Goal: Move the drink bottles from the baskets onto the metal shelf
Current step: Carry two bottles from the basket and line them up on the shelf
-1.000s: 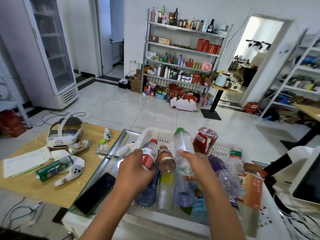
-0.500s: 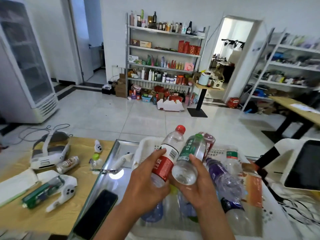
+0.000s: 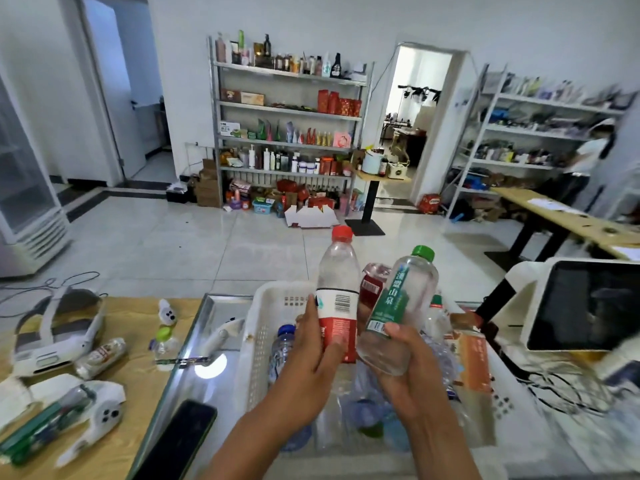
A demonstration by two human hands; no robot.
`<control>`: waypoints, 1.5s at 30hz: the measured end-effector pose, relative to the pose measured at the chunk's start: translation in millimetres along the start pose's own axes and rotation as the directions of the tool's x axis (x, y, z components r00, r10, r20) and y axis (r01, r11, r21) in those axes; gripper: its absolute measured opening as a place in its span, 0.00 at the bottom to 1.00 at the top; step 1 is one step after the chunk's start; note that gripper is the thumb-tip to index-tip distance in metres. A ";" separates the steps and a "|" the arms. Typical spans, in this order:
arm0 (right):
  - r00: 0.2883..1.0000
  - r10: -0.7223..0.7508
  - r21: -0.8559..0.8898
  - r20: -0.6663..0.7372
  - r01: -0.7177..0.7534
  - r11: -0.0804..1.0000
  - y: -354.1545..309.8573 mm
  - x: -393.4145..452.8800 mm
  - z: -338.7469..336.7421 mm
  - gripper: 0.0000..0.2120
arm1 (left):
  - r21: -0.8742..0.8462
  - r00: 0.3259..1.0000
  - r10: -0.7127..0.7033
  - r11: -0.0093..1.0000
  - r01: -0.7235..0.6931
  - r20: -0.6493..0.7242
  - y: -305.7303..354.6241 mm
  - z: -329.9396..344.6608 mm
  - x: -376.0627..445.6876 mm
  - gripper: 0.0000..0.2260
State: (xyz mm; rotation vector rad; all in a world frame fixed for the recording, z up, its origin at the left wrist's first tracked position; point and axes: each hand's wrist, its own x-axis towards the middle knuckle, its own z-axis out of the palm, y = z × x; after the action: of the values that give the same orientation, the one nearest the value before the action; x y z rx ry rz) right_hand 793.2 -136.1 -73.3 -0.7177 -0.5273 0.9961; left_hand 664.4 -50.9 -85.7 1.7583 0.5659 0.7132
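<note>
My left hand (image 3: 313,351) grips a clear bottle with a red cap and red label (image 3: 337,292), held upright above the white basket (image 3: 258,337). Just to its right, my right hand (image 3: 403,358) holds a clear bottle with a green cap and green label (image 3: 398,306), tilted slightly right. Several more bottles lie in the basket below, among them a blue-capped one (image 3: 282,351) and a red-labelled one (image 3: 372,285). The metal shelf (image 3: 287,109) stands against the far wall across the tiled floor, its tiers packed with goods.
A wooden table on the left carries a white headset (image 3: 55,334), controllers, cans and a small bottle (image 3: 164,341). A black phone (image 3: 176,441) lies on the glass counter. A screen (image 3: 585,303) sits right. A fridge (image 3: 24,188) stands left; a person stands by a second shelf (image 3: 530,133).
Both hands have lifted their bottles higher out of the basket and turned them more upright. The view has swung so the far shelf sits more centred.
</note>
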 end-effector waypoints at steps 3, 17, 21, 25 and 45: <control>0.998 -0.059 -0.070 -0.016 0.057 0.996 -16.6 -6.6 -10.8 0.18 | -0.180 0.989 -0.146 0.973 0.142 -0.012 4.5 6.3 9.6 0.32; 0.710 -0.350 -0.278 -0.611 0.221 0.935 -26.6 -106.1 -35.3 0.46 | -0.299 0.980 0.004 0.953 0.057 0.198 27.1 56.8 -4.1 0.31; 0.560 -0.490 -0.314 -0.668 0.385 0.868 -4.4 -167.7 -24.8 0.38 | -0.314 0.917 0.114 0.949 0.012 0.381 29.6 62.9 -27.9 0.33; 0.377 -0.560 -0.366 -0.738 0.474 0.801 14.6 -230.5 2.7 0.38 | -0.366 0.821 0.187 0.930 0.028 0.539 32.5 78.4 -72.4 0.29; -0.670 -0.542 -0.703 -0.508 -0.041 0.710 192.5 -589.5 260.9 0.25 | -0.482 0.032 0.482 0.876 -0.025 0.875 93.2 53.5 -440.1 0.34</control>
State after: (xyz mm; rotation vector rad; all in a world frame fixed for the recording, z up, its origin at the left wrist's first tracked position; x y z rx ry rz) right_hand 237.1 -514.3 -90.5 -1.3143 0.8902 -0.9772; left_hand 394.6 -414.8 -89.3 1.5449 -0.8941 -0.3410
